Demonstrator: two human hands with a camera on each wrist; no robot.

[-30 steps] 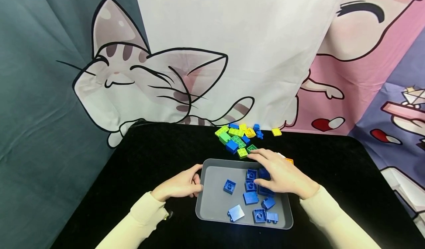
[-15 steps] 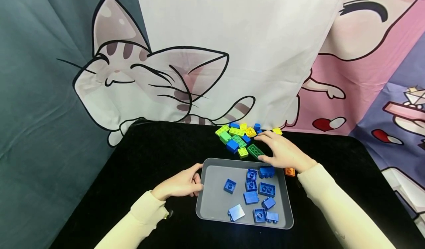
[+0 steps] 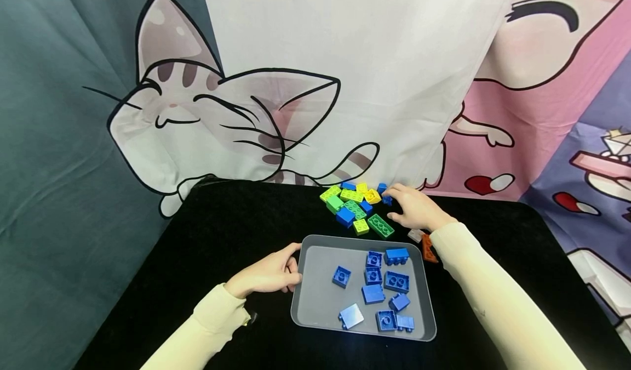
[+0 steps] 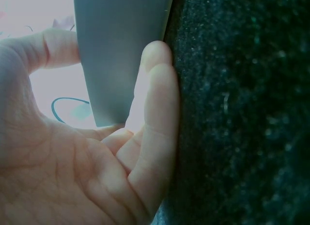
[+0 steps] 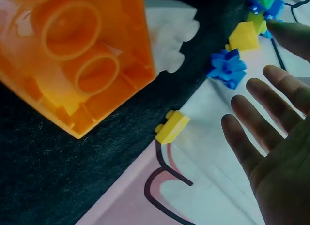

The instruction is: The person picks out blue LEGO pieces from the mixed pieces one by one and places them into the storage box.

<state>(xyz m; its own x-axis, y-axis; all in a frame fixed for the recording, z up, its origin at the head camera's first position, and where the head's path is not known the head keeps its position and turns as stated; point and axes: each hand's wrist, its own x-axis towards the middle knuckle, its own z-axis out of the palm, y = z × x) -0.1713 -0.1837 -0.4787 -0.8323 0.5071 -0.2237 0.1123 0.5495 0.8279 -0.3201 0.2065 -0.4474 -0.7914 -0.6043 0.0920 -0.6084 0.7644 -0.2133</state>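
Observation:
My left hand holds the left rim of a grey tray. Its thumb and curled fingers lie on either side of the tray wall in the left wrist view. Several blue toy bricks lie in the tray, mostly in its right half. My right hand is over the back of the table with fingers spread, holding nothing. Its fingertips reach toward a blue flower-shaped piece, partly covered by them in the head view. Close by is a small blue brick.
Green, yellow and blue bricks are heaped behind the tray. A long dark green brick lies near its back rim. An orange brick and a white brick sit right of it. A yellow brick is near the printed cloth.
My right hand has gone from above the tray's right side, back past the dark green brick, to the blue flower-shaped piece. My left hand stays on the tray rim.

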